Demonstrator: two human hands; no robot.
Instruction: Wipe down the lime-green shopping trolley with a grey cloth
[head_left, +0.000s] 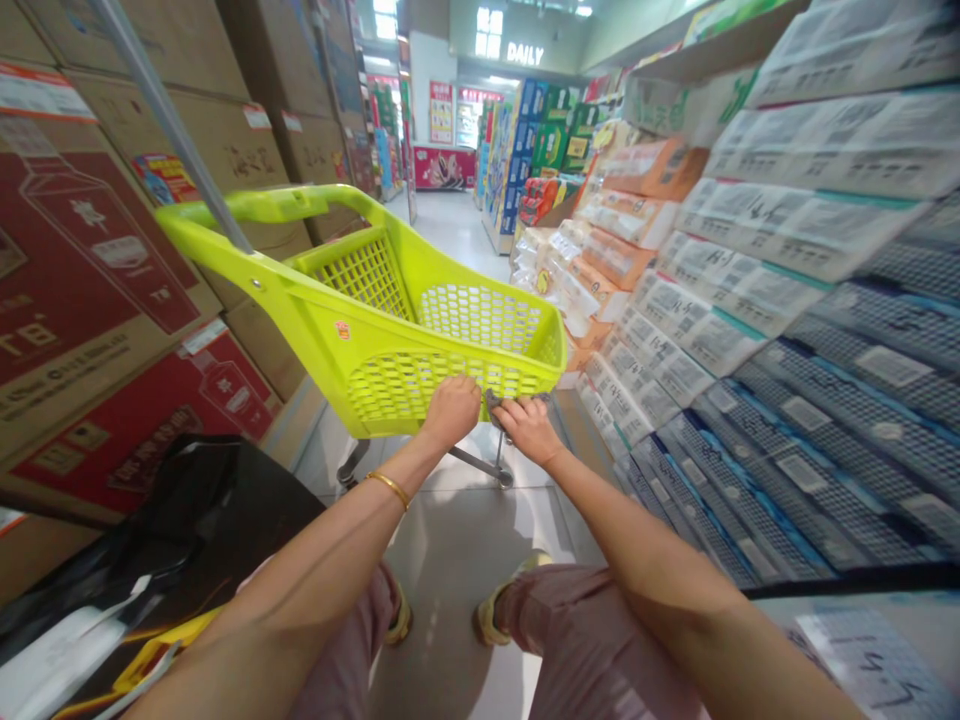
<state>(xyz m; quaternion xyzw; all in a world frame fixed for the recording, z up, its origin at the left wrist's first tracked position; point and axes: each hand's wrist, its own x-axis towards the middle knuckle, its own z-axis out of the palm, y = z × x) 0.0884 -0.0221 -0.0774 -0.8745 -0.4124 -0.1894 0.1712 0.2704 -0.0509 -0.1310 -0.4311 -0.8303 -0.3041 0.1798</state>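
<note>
A lime-green plastic shopping cart (300, 300) stands sideways before me, its handle end to the left. My left hand (455, 410), below a gold bangle (390, 488), is closed with its fingers curled against the perforated lower side of the basket. Just to the right, my right hand (529, 425) is closed over a dark grey cloth (493, 401) and presses it against the basket near its front corner. Most of the cloth is hidden under the fingers. The cart's grey wheel (504, 478) rests on the floor below.
Stacked cardboard boxes (112, 260) line the left side, with a black bag (217, 510) at lower left. Packaged goods (787, 240) with handwritten prices rise in slanted stacks on the right. A tiled aisle (446, 230) runs back between shelves. My feet stand either side below the cart.
</note>
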